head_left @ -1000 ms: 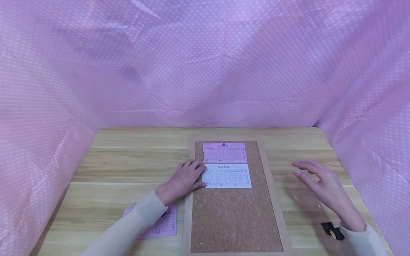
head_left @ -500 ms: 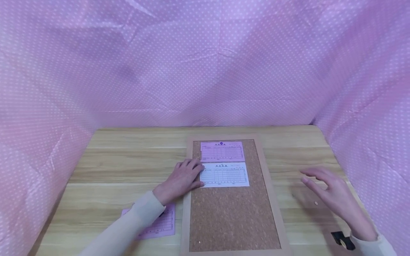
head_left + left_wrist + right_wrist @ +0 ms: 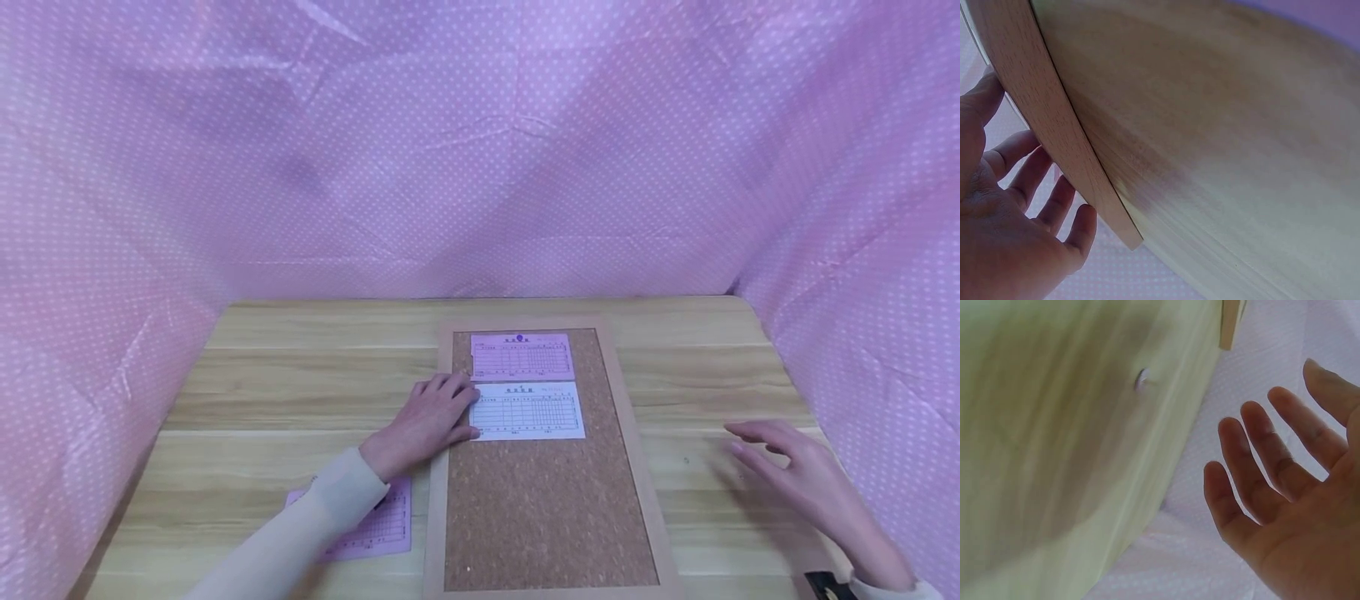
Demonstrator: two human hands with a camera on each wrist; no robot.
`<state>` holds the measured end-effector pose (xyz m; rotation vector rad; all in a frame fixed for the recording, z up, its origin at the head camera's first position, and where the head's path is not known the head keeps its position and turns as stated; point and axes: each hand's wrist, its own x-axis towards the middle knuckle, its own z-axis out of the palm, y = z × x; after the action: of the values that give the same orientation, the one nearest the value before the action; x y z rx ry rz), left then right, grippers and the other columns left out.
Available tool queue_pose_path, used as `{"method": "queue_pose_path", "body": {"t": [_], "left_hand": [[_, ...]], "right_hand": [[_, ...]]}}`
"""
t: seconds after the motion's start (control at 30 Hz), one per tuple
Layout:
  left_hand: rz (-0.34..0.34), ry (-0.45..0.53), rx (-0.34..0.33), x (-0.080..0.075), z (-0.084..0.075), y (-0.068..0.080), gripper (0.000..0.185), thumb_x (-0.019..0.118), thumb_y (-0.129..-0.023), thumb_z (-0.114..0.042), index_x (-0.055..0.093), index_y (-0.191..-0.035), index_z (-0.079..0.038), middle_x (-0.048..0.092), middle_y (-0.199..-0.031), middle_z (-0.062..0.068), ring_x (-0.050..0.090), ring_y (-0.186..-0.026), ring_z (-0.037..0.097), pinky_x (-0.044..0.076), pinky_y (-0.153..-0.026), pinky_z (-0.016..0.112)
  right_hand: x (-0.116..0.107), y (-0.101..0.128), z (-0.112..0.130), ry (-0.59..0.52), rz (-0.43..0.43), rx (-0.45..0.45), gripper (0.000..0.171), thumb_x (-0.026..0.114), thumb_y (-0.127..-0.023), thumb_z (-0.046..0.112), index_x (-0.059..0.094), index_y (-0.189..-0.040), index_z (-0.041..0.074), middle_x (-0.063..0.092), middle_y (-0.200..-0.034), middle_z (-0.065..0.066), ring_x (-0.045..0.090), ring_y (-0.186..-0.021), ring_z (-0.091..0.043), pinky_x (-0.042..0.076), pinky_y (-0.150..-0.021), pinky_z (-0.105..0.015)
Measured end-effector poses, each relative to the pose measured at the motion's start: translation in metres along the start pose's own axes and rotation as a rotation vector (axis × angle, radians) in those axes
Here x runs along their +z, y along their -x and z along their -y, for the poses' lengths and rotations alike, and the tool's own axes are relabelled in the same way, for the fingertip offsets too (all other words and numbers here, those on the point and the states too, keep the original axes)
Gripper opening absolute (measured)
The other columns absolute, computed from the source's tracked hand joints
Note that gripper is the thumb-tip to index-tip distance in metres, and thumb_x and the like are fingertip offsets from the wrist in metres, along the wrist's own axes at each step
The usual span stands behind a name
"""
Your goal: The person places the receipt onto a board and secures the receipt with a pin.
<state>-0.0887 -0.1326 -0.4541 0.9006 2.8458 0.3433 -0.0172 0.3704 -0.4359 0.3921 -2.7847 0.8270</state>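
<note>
A framed cork board (image 3: 551, 517) lies on the table. At its top is a pink form slip (image 3: 521, 362) with a purple pushpin (image 3: 520, 338) on its upper edge. Directly below lies a white form slip (image 3: 528, 414). My left hand (image 3: 427, 417) rests on the left end of that white slip, fingers bent over the board's left frame. Over the table to the right, my right hand (image 3: 810, 483) hovers with relaxed, spread fingers and holds nothing. Beneath it is a small thumbtack (image 3: 1141, 380), blurred in the right wrist view.
Another pink slip (image 3: 378, 529) lies left of the board, partly hidden by my left forearm. A tiny object (image 3: 686, 460) sits on the wooden table (image 3: 300, 367) right of the board. Pink dotted cloth (image 3: 480, 150) hangs behind and at both sides.
My right hand has moved right and toward me, away from the board. The left hand keeps its place on the white slip.
</note>
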Motion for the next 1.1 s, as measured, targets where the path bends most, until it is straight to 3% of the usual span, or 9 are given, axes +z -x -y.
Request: {"method": "queue_pose_path", "body": {"t": [0.13,0.2,0.23,0.47,0.73,0.93,1.1], "left_hand": [[0.007,-0.001,-0.010,-0.001,0.000,0.001,0.057,0.069,-0.097,-0.047,0.059,-0.142,-0.012,0.050,-0.144,0.009,0.045,-0.135,0.034,0.041,-0.104,0.056],[0.005,0.001,-0.010,-0.002,0.000,0.001,0.057,0.069,-0.097,-0.047,0.059,-0.141,-0.012,0.050,-0.145,0.009,0.045,-0.135,0.034,0.041,-0.104,0.056],[0.007,0.001,-0.012,-0.002,0.000,0.001,0.057,0.068,-0.097,-0.047,0.059,-0.142,-0.013,0.050,-0.145,0.009,0.045,-0.135,0.034,0.041,-0.105,0.056],[0.014,-0.011,-0.007,-0.004,0.000,0.000,0.058,0.066,-0.098,-0.049,0.058,-0.143,-0.013,0.050,-0.146,0.009,0.045,-0.136,0.034,0.040,-0.106,0.056],[0.008,-0.003,-0.002,-0.005,-0.002,-0.002,0.056,0.066,-0.098,-0.049,0.059,-0.139,-0.013,0.051,-0.144,0.008,0.046,-0.136,0.034,0.041,-0.105,0.056],[0.008,-0.003,-0.004,-0.004,-0.003,0.001,0.054,0.068,-0.097,-0.048,0.060,-0.138,-0.013,0.051,-0.143,0.008,0.046,-0.135,0.034,0.042,-0.104,0.056],[0.007,-0.003,0.002,-0.005,-0.002,0.002,0.055,0.067,-0.098,-0.049,0.060,-0.138,-0.013,0.052,-0.143,0.008,0.046,-0.135,0.034,0.042,-0.104,0.055]], "right_hand": [[0.000,0.008,-0.011,-0.020,0.034,-0.023,0.026,0.081,-0.086,0.005,0.077,-0.112,0.007,0.072,-0.111,0.016,0.053,-0.100,0.019,0.046,-0.075,-0.005],[0.000,0.012,-0.015,-0.031,0.052,-0.022,0.027,0.081,-0.086,0.004,0.077,-0.112,0.006,0.070,-0.112,0.021,0.057,-0.098,0.016,0.047,-0.075,-0.005],[0.001,0.014,-0.017,-0.035,0.064,-0.009,0.026,0.081,-0.086,0.005,0.077,-0.112,0.006,0.070,-0.112,0.021,0.058,-0.096,0.014,0.047,-0.075,-0.005],[0.005,0.026,-0.019,0.030,0.206,0.166,0.026,0.079,-0.093,0.022,0.076,-0.115,0.010,0.075,-0.112,-0.013,0.060,-0.085,0.010,0.052,-0.071,-0.017],[0.002,0.030,-0.022,0.024,0.279,0.262,0.026,0.081,-0.091,0.027,0.075,-0.110,0.009,0.075,-0.096,0.000,0.059,-0.081,0.009,0.052,-0.069,-0.020],[0.003,0.035,-0.025,-0.001,0.321,0.247,0.026,0.082,-0.089,0.023,0.073,-0.108,0.006,0.069,-0.091,0.010,0.058,-0.079,0.007,0.054,-0.068,-0.020],[0.006,0.033,-0.028,-0.010,0.287,0.221,0.019,0.083,-0.087,0.015,0.074,-0.102,0.008,0.069,-0.086,0.016,0.060,-0.077,0.008,0.052,-0.068,-0.015]]}}
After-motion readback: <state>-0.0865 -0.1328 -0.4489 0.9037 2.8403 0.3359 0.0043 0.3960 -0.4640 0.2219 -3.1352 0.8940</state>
